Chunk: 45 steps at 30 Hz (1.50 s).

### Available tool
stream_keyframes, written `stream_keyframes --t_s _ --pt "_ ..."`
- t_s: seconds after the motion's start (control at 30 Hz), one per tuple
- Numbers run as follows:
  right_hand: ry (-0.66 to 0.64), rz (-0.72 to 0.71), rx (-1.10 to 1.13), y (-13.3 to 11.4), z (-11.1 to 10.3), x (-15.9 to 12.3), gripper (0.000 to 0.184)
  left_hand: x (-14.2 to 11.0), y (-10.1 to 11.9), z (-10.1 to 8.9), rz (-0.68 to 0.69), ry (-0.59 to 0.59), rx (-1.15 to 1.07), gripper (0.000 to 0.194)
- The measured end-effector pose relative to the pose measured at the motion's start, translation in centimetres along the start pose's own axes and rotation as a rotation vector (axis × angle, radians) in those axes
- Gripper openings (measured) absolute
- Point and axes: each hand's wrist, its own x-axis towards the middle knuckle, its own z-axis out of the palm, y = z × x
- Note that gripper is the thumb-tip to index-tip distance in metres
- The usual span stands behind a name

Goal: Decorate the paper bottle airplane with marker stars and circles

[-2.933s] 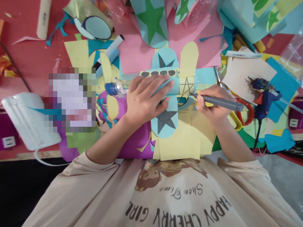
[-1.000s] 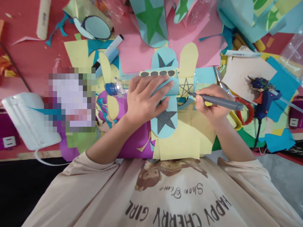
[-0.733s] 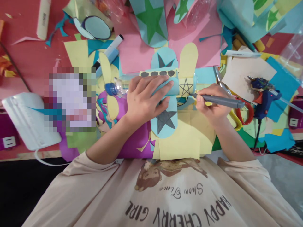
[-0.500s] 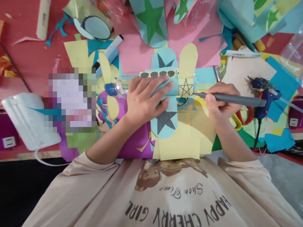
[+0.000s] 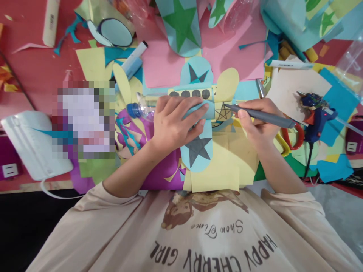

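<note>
A plastic bottle in coloured paper, made up like a toy plane, lies sideways before me; its blue cap (image 5: 133, 110) points left. My left hand (image 5: 177, 122) is wrapped over the bottle's blue paper body (image 5: 209, 109), thumb on the near side. Paper wings with dark stars stick out, the near wing (image 5: 197, 149) toward my body. At the bottle's right end stand a yellow paper fin (image 5: 227, 84) and a yellow band with an outlined star (image 5: 222, 112). In my right hand (image 5: 259, 119) is a dark grey marker (image 5: 266, 118), its tip at the star.
A blue glue gun (image 5: 319, 122) and red-and-yellow scissors (image 5: 293, 138) lie to the right. Paper sheets and scraps cover the red table (image 5: 25, 87). A green-starred paper piece (image 5: 181, 26) is at the back; a white corded device (image 5: 36, 145) sits at the left.
The bottle has rolled slightly toward me under my left hand, bringing its fin and dark ovals nearer. The marker's tip has moved left and up from beside the star onto it.
</note>
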Motion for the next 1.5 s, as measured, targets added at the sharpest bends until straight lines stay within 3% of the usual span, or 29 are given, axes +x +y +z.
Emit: stream_keyframes --t_s 0.2,0.43,0.6,0.83,1.03,1.17,1.5 --pt "0.007 -0.017 -0.053 0.16 0.12 0.09 0.008 -0.58 -0.13 0.05 -0.098 -0.141 -0.054 0.028" --pt "-0.024 -0.001 -0.091 -0.04 0.12 0.19 0.016 -0.84 -0.19 0.36 -0.140 -0.146 -0.160 0.030" --pt "0.012 -0.022 -0.031 0.03 0.17 0.26 0.010 -0.81 -0.21 0.33 -0.116 -0.137 -0.114 0.030" --pt "0.020 -0.010 -0.115 0.31 0.23 0.14 0.020 -0.90 -0.25 0.43 -0.124 -0.160 -0.119 0.029" --pt "0.021 -0.060 -0.027 0.17 0.27 0.22 0.006 -0.93 -0.31 0.45 -0.134 -0.156 -0.152 0.031" --pt "0.016 -0.042 -0.046 0.08 0.15 0.18 0.006 -0.98 -0.49 0.36 -0.135 -0.197 -0.154 0.032" --pt "0.005 -0.025 -0.034 -0.02 0.13 0.15 0.006 -0.83 -0.24 0.43 -0.112 -0.139 -0.066 0.029"
